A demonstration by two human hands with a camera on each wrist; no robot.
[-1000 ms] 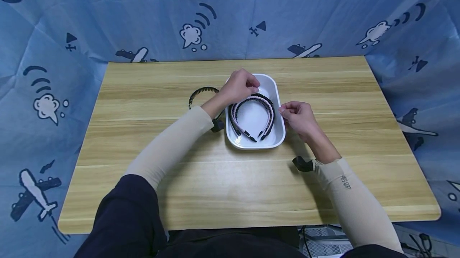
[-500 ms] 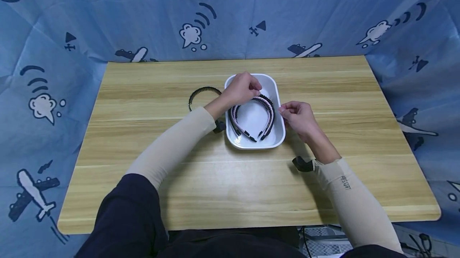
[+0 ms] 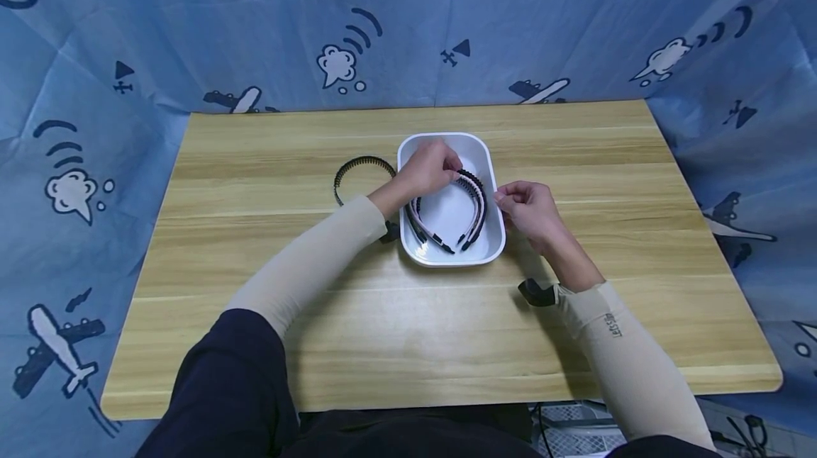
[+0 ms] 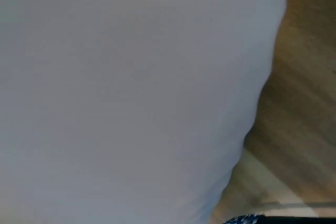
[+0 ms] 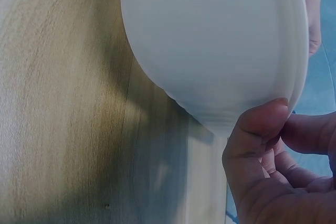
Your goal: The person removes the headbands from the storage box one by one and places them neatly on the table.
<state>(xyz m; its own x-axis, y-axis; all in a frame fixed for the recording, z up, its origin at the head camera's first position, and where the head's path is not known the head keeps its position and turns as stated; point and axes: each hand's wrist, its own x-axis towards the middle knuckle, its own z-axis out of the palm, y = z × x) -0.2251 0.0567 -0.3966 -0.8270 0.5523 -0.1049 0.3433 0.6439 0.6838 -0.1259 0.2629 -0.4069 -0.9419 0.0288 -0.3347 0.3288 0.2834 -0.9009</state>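
A white tray (image 3: 452,261) stands on the table in the head view, holding several headbands (image 3: 474,188), black ones and a pale pink one, nested in a curve. My left hand (image 3: 429,166) reaches over the tray's left side and pinches at the top of the curve with thumb and fingertips, partly hiding the bands. At the tray's right side, my right hand (image 3: 528,208) pinches the rim; the right wrist view shows thumb and finger at the edge of the white tray (image 5: 215,40). The left wrist view is filled mostly by the tray's outer wall (image 4: 131,98).
A black toothed headband (image 3: 362,159) lies on the wooden table (image 3: 268,153) left of the tray, partly behind my left forearm. Blue printed curtain (image 3: 274,25) hangs behind and at both sides. A black wrist camera (image 3: 536,293) sits at my right wrist.
My left hand has come down and slightly right to the top of the nested headbands, covering more of them. The right hand stays at the tray's rim.
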